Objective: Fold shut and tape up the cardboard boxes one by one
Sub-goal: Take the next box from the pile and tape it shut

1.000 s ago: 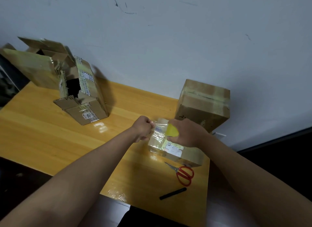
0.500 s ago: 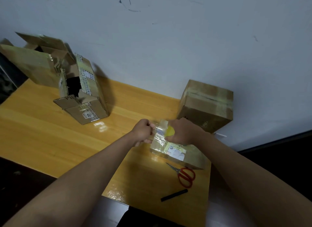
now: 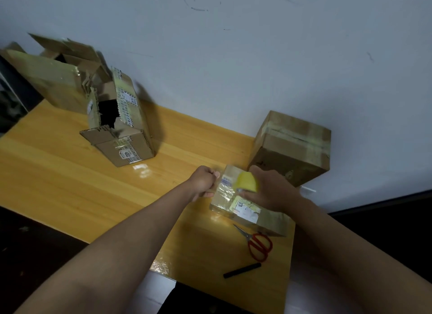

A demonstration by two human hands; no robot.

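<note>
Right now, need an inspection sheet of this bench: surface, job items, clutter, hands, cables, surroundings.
Surface: glossy yellow wooden table, glare spots.
Job's things: small flat cardboard box with white label under the hands; taped brown cardboard box by the wall; two torn open cardboard boxes far left.
Clutter: red-handled scissors; black marker.
Hands: left hand pinches clear tape; right hand grips yellow tape roll.
Cables: nothing seen.
Surroundings: scuffed white wall.

Your small flat box (image 3: 247, 211) lies near right, glossy with tape. A sealed box (image 3: 292, 147) sits behind it; two torn-open boxes (image 3: 121, 126) stand far left.
</note>
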